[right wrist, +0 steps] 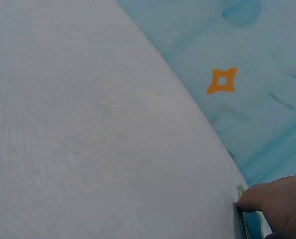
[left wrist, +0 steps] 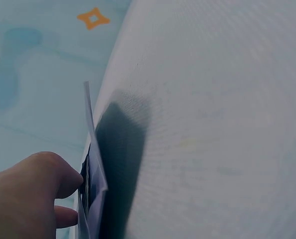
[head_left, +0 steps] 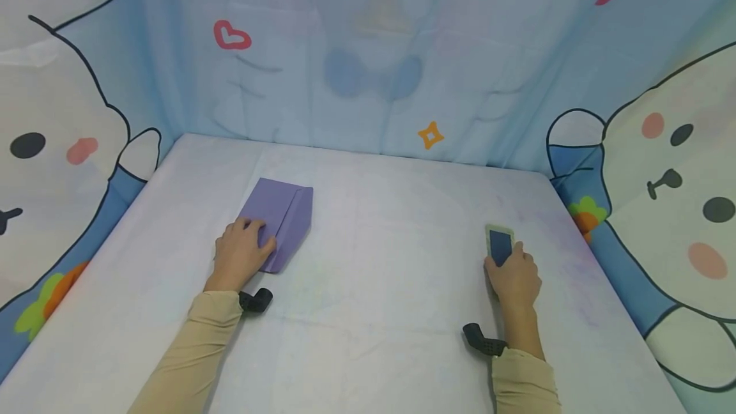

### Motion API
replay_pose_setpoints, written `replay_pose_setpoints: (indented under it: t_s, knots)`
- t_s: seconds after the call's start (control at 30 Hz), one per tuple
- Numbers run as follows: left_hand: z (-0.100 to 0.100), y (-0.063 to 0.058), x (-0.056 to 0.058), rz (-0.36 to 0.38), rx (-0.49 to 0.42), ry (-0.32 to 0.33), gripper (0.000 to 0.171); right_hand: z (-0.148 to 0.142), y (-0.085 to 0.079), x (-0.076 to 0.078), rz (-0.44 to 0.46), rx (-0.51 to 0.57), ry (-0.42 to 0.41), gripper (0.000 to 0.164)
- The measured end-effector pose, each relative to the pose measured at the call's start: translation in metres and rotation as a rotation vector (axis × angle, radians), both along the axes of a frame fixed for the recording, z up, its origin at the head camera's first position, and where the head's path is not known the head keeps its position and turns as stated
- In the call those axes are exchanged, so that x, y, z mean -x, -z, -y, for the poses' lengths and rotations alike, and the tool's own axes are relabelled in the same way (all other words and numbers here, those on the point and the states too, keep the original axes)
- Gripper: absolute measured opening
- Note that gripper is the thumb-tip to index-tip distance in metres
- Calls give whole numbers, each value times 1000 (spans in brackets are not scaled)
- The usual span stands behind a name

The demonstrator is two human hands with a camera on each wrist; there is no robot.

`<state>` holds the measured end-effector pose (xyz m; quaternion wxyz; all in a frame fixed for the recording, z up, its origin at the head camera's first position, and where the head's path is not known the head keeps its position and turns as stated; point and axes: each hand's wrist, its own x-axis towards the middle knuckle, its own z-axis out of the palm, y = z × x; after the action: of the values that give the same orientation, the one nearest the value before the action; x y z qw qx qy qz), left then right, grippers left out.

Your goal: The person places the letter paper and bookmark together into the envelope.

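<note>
A purple paper envelope [head_left: 275, 202] with a folded flap along its right side is at the left of the white table. My left hand [head_left: 237, 254] grips its near left part, thumb on the face and fingers over the left edge. From the left wrist the envelope [left wrist: 97, 186] shows nearly edge-on, its mouth gaping over a dark inside and its shadow on the cloth. At the right, my right hand [head_left: 515, 280] holds a small card [head_left: 501, 245] by its sides, thumb on the left. The card has a dark blue middle and a pale green border; its lower part is hidden.
White cloth covers the table [head_left: 368, 260]. A blue cartoon-print curtain [head_left: 368, 69] hangs behind it and along both sides. Each wrist wears a black camera mount, one on the left [head_left: 257, 300] and one on the right [head_left: 484, 340].
</note>
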<state>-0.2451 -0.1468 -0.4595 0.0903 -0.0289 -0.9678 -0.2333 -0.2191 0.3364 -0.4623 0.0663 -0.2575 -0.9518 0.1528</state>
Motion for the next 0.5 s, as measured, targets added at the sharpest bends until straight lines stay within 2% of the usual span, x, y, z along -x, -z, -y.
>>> replay_pose_setpoints:
  t_s: [0.33, 0.5]
  knots:
    - [1, -2, 0, -16, 8, 2, 47, -5, 3, 7, -105, 161, 60, 75]
    - [0, -1, 0, -11, 12, 2, 47, -9, 0, 4, -120, 201, 34, 74]
